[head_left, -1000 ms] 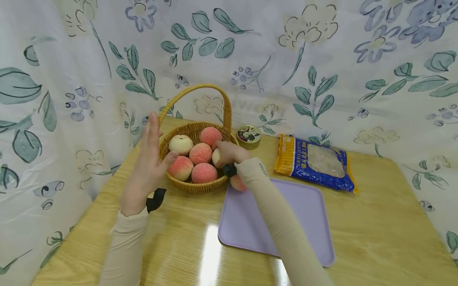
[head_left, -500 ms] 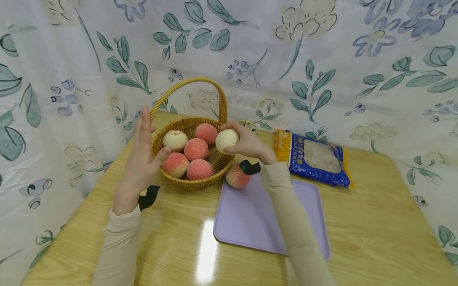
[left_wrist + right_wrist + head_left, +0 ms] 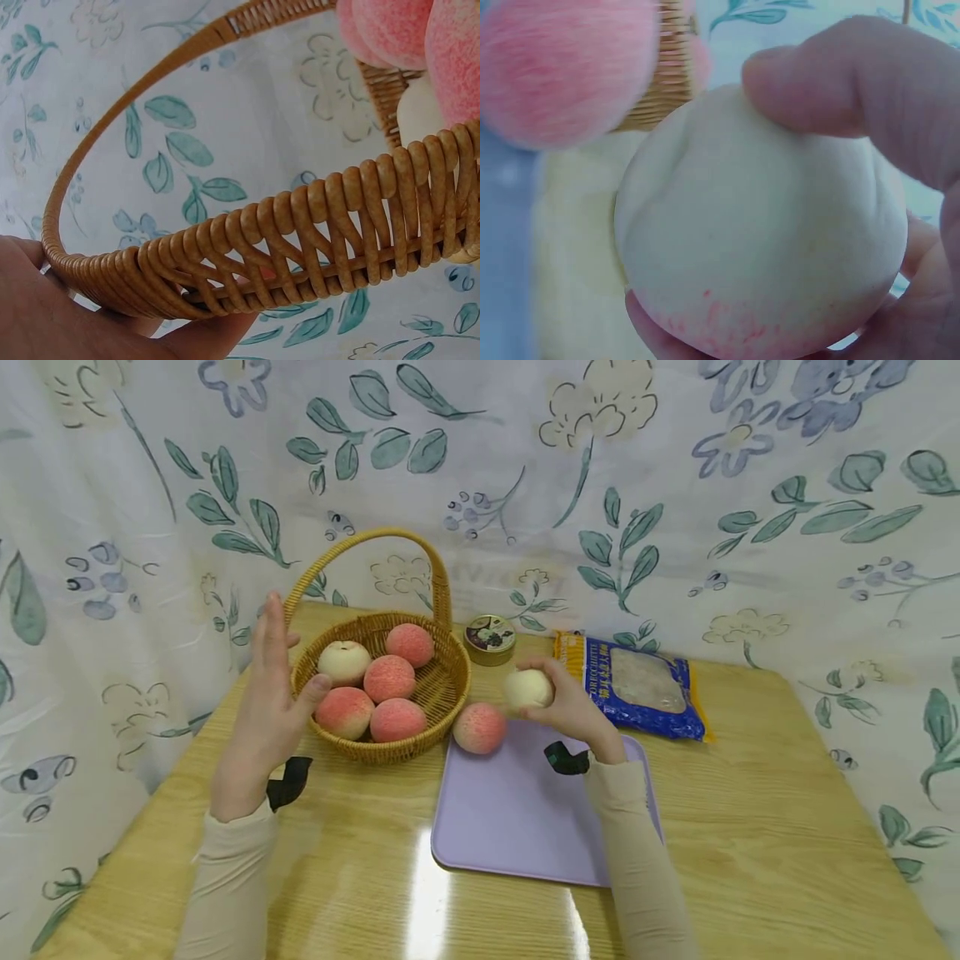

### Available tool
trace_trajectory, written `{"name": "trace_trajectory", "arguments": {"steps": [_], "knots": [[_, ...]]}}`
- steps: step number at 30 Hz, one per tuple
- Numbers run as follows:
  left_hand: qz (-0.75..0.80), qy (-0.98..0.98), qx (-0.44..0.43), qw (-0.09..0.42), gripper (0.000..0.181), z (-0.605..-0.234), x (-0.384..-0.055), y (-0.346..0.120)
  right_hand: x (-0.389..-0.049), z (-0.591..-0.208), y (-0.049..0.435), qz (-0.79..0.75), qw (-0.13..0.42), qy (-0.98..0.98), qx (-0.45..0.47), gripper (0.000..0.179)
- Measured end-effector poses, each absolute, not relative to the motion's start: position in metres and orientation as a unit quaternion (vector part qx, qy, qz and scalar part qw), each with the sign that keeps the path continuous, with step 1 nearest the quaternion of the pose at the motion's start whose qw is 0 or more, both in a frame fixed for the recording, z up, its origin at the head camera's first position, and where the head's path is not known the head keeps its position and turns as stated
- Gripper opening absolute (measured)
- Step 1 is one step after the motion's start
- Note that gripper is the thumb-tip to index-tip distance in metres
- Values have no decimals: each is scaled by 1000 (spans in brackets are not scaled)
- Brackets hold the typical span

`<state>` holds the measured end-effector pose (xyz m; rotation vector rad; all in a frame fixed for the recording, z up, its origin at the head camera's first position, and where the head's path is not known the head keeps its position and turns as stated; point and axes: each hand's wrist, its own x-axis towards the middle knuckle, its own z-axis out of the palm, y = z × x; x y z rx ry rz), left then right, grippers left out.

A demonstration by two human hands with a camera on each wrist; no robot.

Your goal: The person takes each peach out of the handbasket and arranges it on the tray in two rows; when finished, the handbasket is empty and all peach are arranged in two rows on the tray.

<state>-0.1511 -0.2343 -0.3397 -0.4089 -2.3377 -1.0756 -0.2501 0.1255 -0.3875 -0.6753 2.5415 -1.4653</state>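
My right hand (image 3: pixel 573 706) grips a pale peach (image 3: pixel 528 690) over the back part of the lilac tray (image 3: pixel 517 827). In the right wrist view, the thumb lies across the top of this peach (image 3: pixel 757 217), which has pink specks low down. A pinker peach (image 3: pixel 480 728) sits at the tray's back left corner, right by the wicker basket (image 3: pixel 461 693). Several pink peaches and a whitish peach (image 3: pixel 344 662) lie in the basket. My left hand (image 3: pixel 262 710) is held up with straight fingers at the basket's left side, near the base of its handle (image 3: pixel 82 135).
Behind the tray stands a small round tin (image 3: pixel 489 639) with a printed lid. A blue and yellow pasta bag (image 3: pixel 637 685) lies to the right of it. The wooden table (image 3: pixel 765 793) ends against a floral curtain (image 3: pixel 510 460) at the back and left.
My right hand has lifted the pale peach out of the basket and carried it right, over the tray. The left hand stays beside the basket. The head view has shifted slightly to the right.
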Motion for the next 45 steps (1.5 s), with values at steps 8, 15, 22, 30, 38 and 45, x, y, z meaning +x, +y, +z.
{"name": "trace_trajectory", "arguments": {"steps": [8, 15, 22, 30, 38, 45], "knots": [[-404, -868, -134, 255, 88, -341, -151, -234, -238, -421, 132, -483, 51, 841, -238, 50], [-396, -867, -143, 266, 89, -340, -152, -232, -232, -433, 132, -463, 81, 845, -255, 56], [-395, -865, -148, 271, 90, -337, -151, -230, -229, -430, 135, -429, 75, 853, -288, 61], [-402, -865, -143, 262, 88, -338, -150, -231, -228, -428, 136, -398, 82, 859, -313, 67], [-409, -865, -133, 258, 87, -339, -147, -235, -229, -423, 140, -438, 125, 845, -282, 74], [-403, -865, -143, 263, 87, -339, -149, -233, -226, -419, 152, -444, 138, 850, -250, 76]]}}
